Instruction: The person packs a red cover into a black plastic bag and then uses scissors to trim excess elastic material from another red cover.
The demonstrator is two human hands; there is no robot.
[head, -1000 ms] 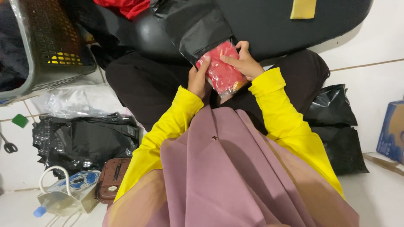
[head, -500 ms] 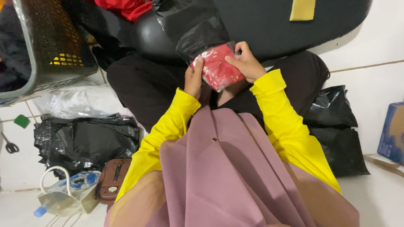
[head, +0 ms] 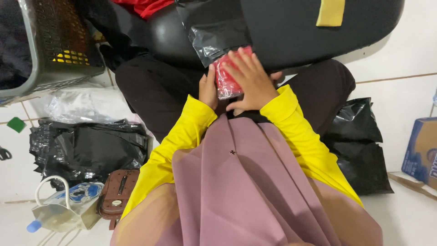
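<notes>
A red item in a clear plastic wrap (head: 225, 81) sits half inside a black plastic mailing bag (head: 214, 29) above my lap. My right hand (head: 252, 82) lies flat over the red packet, fingers spread across it. My left hand (head: 208, 89) grips the packet's left edge at the mouth of the bag. Both arms wear yellow sleeves, and a mauve cloth hangs down over my chest below them.
A grey mesh basket (head: 54, 50) stands at the upper left. Black plastic bags (head: 91, 148) lie on the tiled floor to the left, more black bags (head: 359, 150) to the right. A brown pouch (head: 119, 193), a clear bag with a bottle (head: 68, 207) and a blue box (head: 421, 150) sit nearby.
The red packet has slid further into the black bag. My right hand moved from its right edge to lie flat over it.
</notes>
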